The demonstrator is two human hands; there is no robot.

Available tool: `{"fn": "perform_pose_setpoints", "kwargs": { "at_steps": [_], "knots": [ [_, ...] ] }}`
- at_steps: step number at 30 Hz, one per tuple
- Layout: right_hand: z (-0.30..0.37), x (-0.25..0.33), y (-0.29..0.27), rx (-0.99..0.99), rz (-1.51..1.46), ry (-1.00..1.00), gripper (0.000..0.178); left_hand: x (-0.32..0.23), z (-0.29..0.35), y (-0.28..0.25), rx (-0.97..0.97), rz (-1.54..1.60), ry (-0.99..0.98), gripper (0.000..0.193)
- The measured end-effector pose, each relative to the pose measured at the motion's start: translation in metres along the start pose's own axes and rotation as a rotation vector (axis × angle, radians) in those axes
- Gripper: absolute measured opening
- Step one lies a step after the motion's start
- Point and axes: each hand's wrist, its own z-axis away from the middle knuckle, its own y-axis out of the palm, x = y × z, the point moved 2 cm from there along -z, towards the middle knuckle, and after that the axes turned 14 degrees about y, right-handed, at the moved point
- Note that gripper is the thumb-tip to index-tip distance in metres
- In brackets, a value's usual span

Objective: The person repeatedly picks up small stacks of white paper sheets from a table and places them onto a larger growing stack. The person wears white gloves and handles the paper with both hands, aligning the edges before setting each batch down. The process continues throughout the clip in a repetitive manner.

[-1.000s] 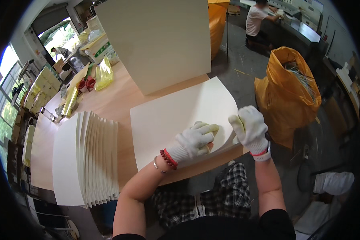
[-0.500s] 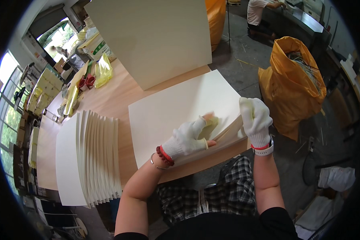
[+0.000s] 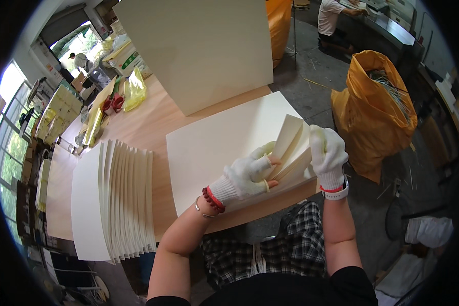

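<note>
A pile of large cream paper sheets [image 3: 214, 137] lies on the table before me, its near right corner curled up. My left hand [image 3: 245, 176], in a white knit glove with bare fingertips, has its thumb and fingers closed about the edge of a lifted sheet [image 3: 286, 135]. At the curled corner, my gloved right hand [image 3: 329, 155] is closed on the sheets, its fingertips partly hidden. How many sheets each hand grips cannot be made out. Left of the pile, a fanned stack of folded cream sheets [image 3: 115, 199] overhangs the table's near edge.
Behind the pile a tall stack of board [image 3: 204, 51] stands on the wooden table [image 3: 160, 115]. Red-handled scissors [image 3: 112, 104] and a yellow plastic bag [image 3: 134, 91] lie far left. An orange sack [image 3: 367, 122] of scraps stands right. Another person [image 3: 331, 20] works far right.
A sheet's corner has lifted and folded back toward my left hand. The left fingers, spread before, have closed in on it. My right hand stays at the corner.
</note>
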Motion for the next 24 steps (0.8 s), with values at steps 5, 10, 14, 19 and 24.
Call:
{"fn": "perform_pose_setpoints", "kwargs": {
  "at_steps": [5,10,14,19,24],
  "knots": [
    [-0.004,0.005,0.001,0.021,-0.063,-0.024,0.009,-0.006,0.000,-0.002,0.195,0.014,-0.136,0.048],
    [0.002,-0.003,0.009,-0.087,0.047,-0.078,0.010,-0.011,-0.006,-0.006,0.223,0.011,-0.220,0.040],
    [-0.001,0.002,0.005,-0.101,0.118,-0.122,0.010,-0.004,0.002,0.001,0.065,0.006,-0.116,0.036],
    [0.002,-0.001,0.004,-0.098,0.027,-0.144,0.010,-0.004,-0.001,0.002,0.054,-0.015,-0.038,0.036],
    [-0.002,0.003,0.005,-0.068,0.072,-0.146,0.009,0.001,0.002,0.004,0.181,0.032,-0.128,0.036]
  ]
}}
